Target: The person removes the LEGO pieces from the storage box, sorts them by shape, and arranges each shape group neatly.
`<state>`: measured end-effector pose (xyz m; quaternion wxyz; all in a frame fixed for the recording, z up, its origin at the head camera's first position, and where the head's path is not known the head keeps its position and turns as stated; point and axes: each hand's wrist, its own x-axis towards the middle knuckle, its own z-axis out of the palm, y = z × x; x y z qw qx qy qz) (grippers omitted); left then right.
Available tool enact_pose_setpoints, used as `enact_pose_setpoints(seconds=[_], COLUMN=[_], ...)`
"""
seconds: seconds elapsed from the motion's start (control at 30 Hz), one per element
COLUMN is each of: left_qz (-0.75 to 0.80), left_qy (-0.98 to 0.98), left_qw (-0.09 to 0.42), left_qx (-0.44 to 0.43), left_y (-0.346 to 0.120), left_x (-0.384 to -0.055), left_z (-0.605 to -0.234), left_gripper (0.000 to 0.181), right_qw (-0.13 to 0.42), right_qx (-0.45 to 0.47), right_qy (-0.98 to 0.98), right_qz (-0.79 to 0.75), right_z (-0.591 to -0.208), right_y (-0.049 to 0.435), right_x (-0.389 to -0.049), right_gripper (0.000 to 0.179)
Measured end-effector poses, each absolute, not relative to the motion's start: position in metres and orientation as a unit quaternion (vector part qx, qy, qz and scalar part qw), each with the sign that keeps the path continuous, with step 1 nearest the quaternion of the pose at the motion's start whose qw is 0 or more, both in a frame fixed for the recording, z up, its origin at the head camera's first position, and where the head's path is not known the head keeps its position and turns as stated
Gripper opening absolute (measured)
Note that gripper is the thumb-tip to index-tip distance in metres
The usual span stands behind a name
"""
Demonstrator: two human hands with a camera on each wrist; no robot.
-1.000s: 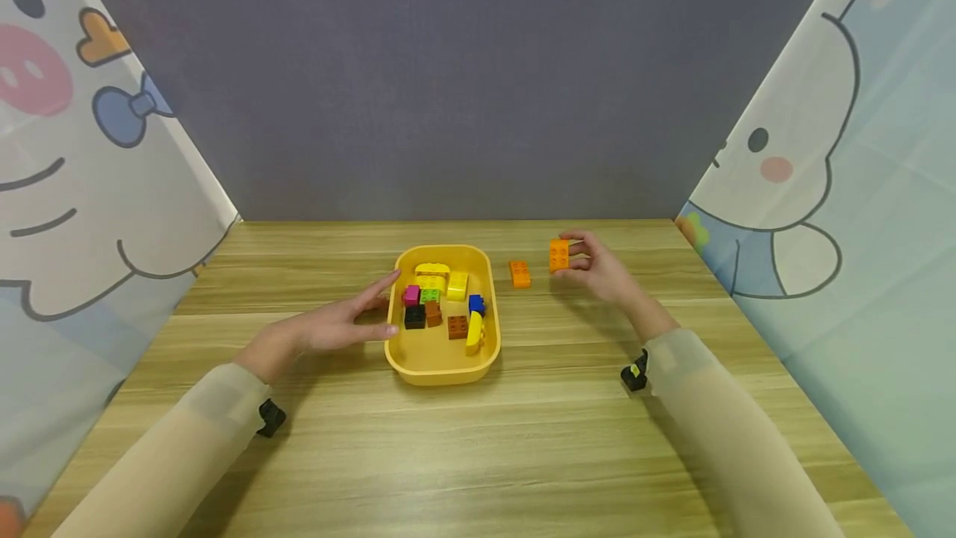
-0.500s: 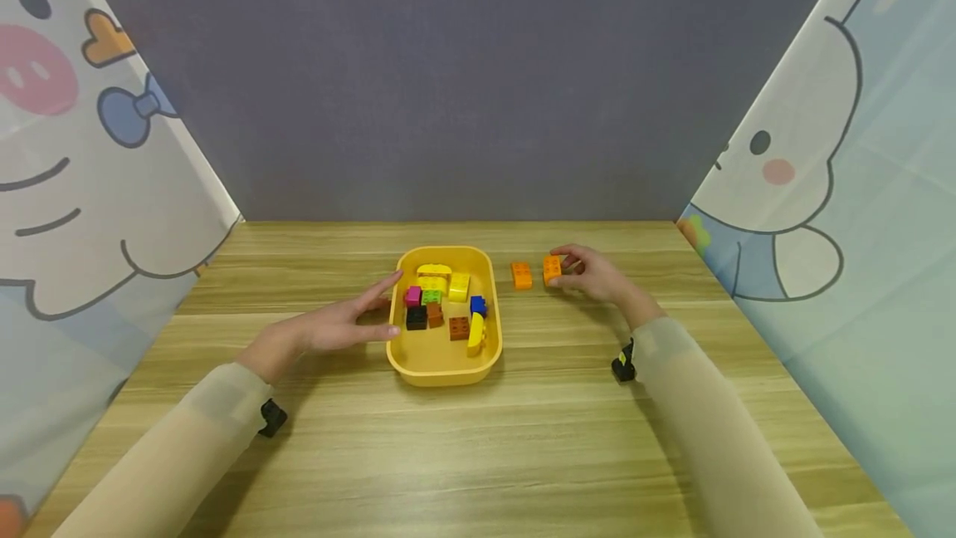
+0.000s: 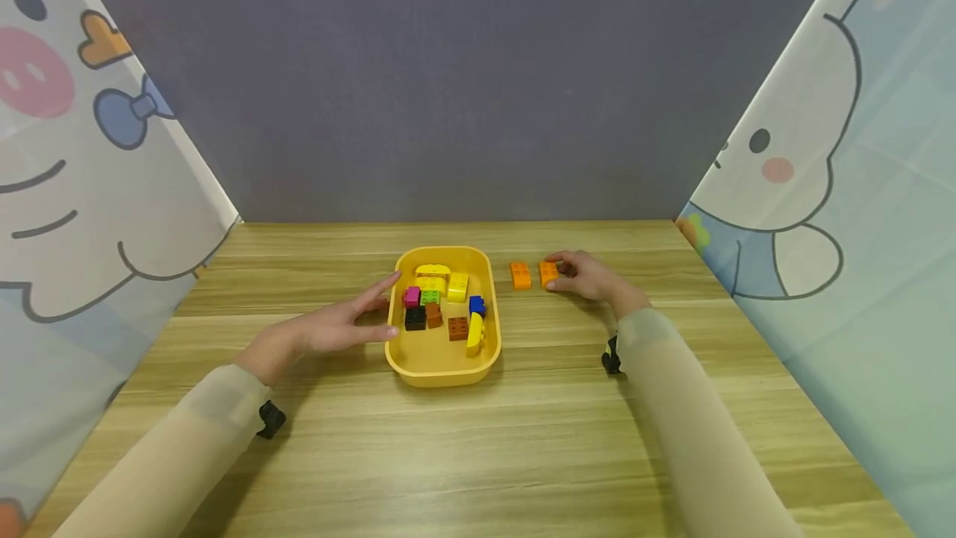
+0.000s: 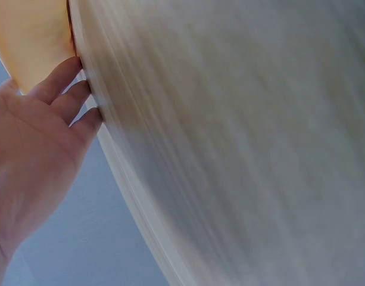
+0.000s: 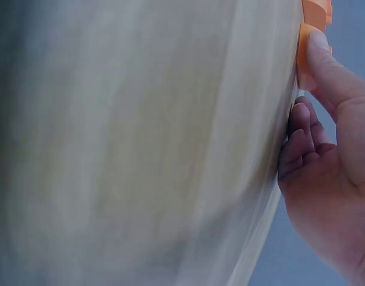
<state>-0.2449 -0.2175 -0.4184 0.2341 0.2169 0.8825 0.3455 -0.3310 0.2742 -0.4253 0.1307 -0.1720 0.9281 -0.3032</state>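
Note:
My right hand (image 3: 590, 276) pinches an orange building block (image 3: 548, 274) between thumb and fingers, down on the wooden table. A second orange block (image 3: 520, 276) lies just left of it, with a narrow gap between them in the head view. In the right wrist view the thumb presses the near side of the pinched block (image 5: 306, 59); its far side is hidden. My left hand (image 3: 332, 326) rests against the left side of a yellow tub (image 3: 442, 378), fingers and thumb spread straight at the rim. The tub wall (image 4: 33, 36) shows beside those fingers in the left wrist view.
Inside the tub lie several blocks: yellow ones (image 3: 458, 287), a pink one (image 3: 412, 297), a green one (image 3: 429, 297), a black one (image 3: 415, 319), brown ones (image 3: 458, 328) and a blue one (image 3: 477, 305). A dark grey panel (image 3: 463, 90) stands behind the table (image 3: 463, 463).
My right hand has brought its orange block down and to the left, from above the table to beside the other orange block. The left hand and tub have stayed put.

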Motion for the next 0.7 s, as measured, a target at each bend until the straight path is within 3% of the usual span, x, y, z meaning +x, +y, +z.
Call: enact_pose_setpoints(seconds=[0.7], left_qz=[0.341], left_qy=[0.885], left_qw=[0.225], left_qx=[0.221], left_y=[-0.218], left_x=[-0.2452], left_z=[-0.4213], left_gripper=[0.099], right_qw=[0.155], right_qx=[-0.147], right_qy=[0.933], right_qz=[-0.291], right_z=[-0.4257], right_y=[0.27], right_x=[-0.3245], right_gripper=[0.066])
